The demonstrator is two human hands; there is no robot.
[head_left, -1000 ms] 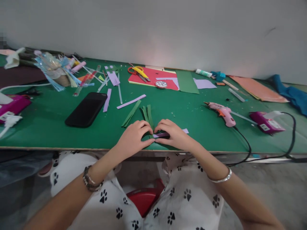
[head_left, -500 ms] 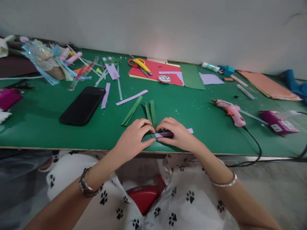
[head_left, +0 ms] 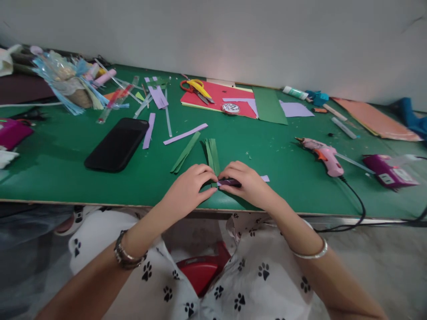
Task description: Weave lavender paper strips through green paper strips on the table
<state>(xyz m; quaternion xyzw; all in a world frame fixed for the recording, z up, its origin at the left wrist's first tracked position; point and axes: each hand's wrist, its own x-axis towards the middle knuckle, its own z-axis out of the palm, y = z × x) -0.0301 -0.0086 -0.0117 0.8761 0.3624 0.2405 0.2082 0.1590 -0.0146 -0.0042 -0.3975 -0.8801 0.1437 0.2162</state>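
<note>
Pale grey wall (head_left: 213,40) backs a green table (head_left: 60,182); with the black phone (head_left: 116,144) as landmark, the work lies to its right and nearer the person. There the left hand (head_left: 191,184) and right hand (head_left: 245,182) meet almost fingertip to fingertip over paper; green strips (head_left: 211,155) lie pointing away from the person at the meeting place, and a purple strip (head_left: 228,182) runs crosswise beneath the right hand, its far end showing beyond the knuckles. On each hand thumb and forefinger are bent to a narrow gap, the paper lying between them; whether they pinch it or only press it down, I cannot tell.

Judging by the pose, the step in hand is lining up or creasing the green paper where it meets the purple; the next move seems to call for a steady hold at that crossing, with light fingertips, since thin paper could slip askew. Loose green strips (head_left: 185,152) and a spare purple strip (head_left: 185,134) lie right of the phone; scissors (head_left: 198,90) rest beyond it to the right, on red paper (head_left: 233,91); a pink glue gun (head_left: 323,153) lies well to its right.
</note>
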